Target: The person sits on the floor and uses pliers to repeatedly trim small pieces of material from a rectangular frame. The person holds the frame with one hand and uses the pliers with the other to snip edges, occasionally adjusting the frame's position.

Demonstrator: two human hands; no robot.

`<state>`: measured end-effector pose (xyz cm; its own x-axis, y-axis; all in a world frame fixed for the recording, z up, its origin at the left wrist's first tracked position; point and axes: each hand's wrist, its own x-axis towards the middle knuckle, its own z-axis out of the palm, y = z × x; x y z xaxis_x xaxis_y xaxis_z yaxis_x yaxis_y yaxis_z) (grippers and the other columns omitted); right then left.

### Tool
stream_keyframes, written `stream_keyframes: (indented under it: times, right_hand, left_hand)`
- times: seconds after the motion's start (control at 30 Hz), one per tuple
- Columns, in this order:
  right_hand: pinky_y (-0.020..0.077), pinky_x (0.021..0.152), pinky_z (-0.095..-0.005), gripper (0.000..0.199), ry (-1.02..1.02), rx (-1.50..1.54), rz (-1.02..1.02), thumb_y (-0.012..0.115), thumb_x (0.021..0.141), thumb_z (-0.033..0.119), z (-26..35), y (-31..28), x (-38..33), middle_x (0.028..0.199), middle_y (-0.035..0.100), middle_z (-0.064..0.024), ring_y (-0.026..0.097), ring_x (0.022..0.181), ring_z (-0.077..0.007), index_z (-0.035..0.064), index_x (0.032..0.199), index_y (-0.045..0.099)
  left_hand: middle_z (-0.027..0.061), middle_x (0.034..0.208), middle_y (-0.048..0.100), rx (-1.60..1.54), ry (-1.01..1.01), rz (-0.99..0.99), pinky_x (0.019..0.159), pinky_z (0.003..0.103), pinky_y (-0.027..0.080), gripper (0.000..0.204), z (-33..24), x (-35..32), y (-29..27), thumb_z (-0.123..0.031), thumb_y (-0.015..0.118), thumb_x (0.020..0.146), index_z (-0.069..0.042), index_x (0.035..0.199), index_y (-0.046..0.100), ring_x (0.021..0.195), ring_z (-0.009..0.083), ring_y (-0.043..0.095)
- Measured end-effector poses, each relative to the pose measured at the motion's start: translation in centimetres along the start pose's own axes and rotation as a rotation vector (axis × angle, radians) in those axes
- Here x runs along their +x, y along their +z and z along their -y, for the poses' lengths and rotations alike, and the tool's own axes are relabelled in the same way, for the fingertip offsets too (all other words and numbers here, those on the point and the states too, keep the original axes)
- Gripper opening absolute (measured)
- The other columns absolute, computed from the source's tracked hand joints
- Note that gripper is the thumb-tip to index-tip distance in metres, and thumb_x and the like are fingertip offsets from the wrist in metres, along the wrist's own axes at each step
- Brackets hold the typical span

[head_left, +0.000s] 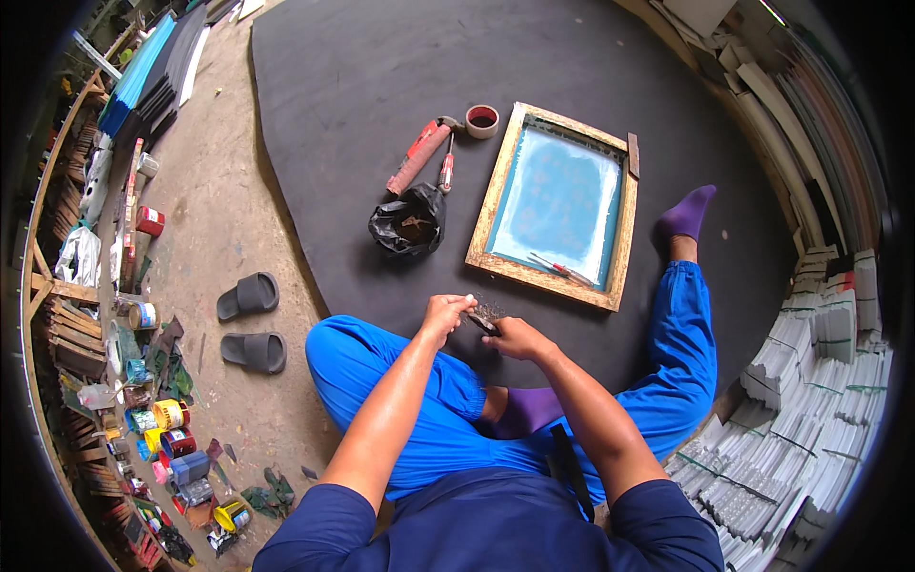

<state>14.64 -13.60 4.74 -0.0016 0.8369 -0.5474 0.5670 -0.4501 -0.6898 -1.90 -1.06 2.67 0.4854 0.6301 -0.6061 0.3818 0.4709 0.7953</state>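
Two bare hands meet over the lap of a person seated cross-legged in blue trousers (419,400) and purple socks (688,214) on a dark floor mat (362,86), seen from the head camera. The left hand (446,313) and the right hand (513,336) are both closed round a small dark tool (481,323), held between them just above the knees; a tuft of fine, pale strands (490,308) shows at its upper end, though what the tool is cannot be made out. Each hand pinches with fingers curled tight, no gap showing.

Just ahead on the mat lies a wooden-framed printing screen (556,205) with a blue mesh, and a slim red-handled tool (560,268) rests on its near edge. To its left sit a crumpled black plastic bag (410,221), a red staple gun (419,155), a red-handled screwdriver (445,172) and a roll of brown tape (482,121). A pair of grey slippers (252,324) waits on the bare concrete beyond the mat, with paint cans (172,429) crowded along the left wall and stacked white sheets (810,381) on the right.

The work in hand looks fiddly: it would go best with the tool braced steadily in one hand, the other making small, controlled movements, held close over the lap so nothing scatters.
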Motion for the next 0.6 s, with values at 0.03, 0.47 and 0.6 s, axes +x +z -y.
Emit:
stream_keyframes:
  times: [0.03,0.47,0.6]
  right_hand:
    - [0.0561,0.061,-0.0425,0.033,0.098,0.133,0.063,0.067,0.095,0.032,0.9,-0.8,-0.3,0.08,0.07,-0.0165,0.071,0.07,-0.0284,-0.0013,0.097,0.066]
    - [0.0488,0.047,-0.0414,0.037,0.445,0.106,-0.116,0.068,0.092,0.025,1.5,-7.9,2.3,0.064,0.063,-0.0135,0.064,0.054,-0.024,-0.0088,0.077,0.062]
    - [0.049,0.046,-0.0401,0.027,0.497,0.224,-0.185,0.07,0.089,0.017,-0.2,-7.5,3.4,0.067,0.066,-0.0126,0.065,0.054,-0.0229,-0.0059,0.076,0.065]
  left_hand:
    - [0.0037,0.075,0.073,0.044,0.058,-0.067,0.053,0.027,0.047,0.025,0.8,0.5,-0.3,-0.029,0.071,0.092,-0.005,0.091,0.079,0.055,0.012,0.06]
    - [0.0093,0.098,0.074,0.753,0.215,-0.151,0.086,0.043,0.055,0.03,-0.6,-1.4,1.0,-0.04,0.075,0.082,-0.015,0.099,0.08,0.096,0.0296,0.071]
    - [0.0101,0.098,0.074,0.734,0.228,-0.133,0.086,0.043,0.055,0.031,-0.9,-1.2,1.2,-0.041,0.074,0.084,-0.014,0.097,0.08,0.095,0.0304,0.071]
